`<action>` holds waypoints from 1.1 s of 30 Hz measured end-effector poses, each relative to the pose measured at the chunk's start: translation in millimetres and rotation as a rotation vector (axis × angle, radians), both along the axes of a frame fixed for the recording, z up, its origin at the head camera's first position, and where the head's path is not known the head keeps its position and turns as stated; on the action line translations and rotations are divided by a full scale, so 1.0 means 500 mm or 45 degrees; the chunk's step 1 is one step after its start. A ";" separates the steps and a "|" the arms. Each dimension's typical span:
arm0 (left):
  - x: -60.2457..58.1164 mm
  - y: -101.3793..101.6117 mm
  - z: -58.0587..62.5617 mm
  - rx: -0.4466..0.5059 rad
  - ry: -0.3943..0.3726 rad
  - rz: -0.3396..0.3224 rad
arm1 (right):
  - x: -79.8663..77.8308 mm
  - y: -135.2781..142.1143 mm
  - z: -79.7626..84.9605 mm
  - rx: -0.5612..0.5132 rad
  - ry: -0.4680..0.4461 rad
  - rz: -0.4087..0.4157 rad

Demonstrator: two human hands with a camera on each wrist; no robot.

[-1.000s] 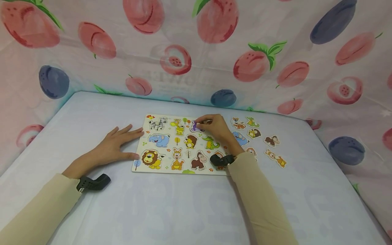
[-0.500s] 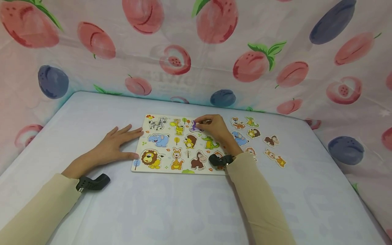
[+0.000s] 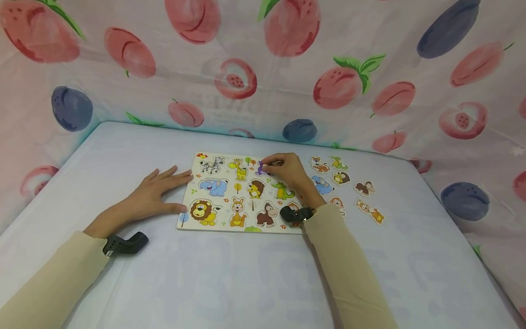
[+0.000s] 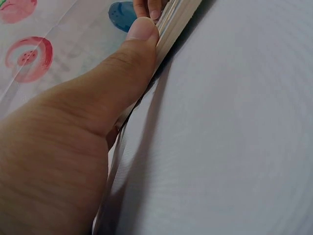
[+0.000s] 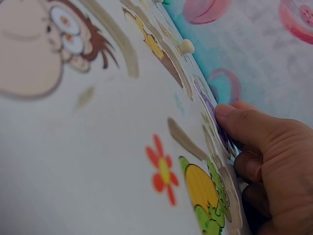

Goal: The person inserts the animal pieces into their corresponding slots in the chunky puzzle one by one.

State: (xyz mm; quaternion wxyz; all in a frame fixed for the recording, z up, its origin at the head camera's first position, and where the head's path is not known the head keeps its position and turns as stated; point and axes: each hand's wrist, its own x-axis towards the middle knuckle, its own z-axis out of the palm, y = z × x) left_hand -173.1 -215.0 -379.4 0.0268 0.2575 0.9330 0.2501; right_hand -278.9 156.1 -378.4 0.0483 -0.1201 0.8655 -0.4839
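Observation:
A white animal puzzle board (image 3: 223,205) lies flat on the table, with zebra, giraffe, elephant, hedgehog, crocodile, lion, kangaroo and ape pictures. My left hand (image 3: 152,196) spreads its straight fingers at the board's left edge, with fingertips and thumb tip touching it. At the back of the board, my right hand (image 3: 289,171) pinches a purple animal puzzle piece (image 3: 261,169), which lies over the top row right of the giraffe (image 3: 238,170). In the right wrist view the thumb presses the purple piece (image 5: 209,105); the curled fingers hide much of it.
Right of the board lie several loose pieces: a tiger (image 3: 319,165), a crocodile (image 3: 339,162), a blue elephant (image 3: 322,185), a hedgehog (image 3: 340,178), an ape (image 3: 364,188) and a kangaroo (image 3: 370,212). A fruit-print cloth (image 3: 263,109) hangs behind the pale table (image 3: 230,278).

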 end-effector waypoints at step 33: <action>0.002 0.001 -0.001 0.017 0.018 0.002 | 0.000 -0.007 -0.002 0.030 -0.050 -0.063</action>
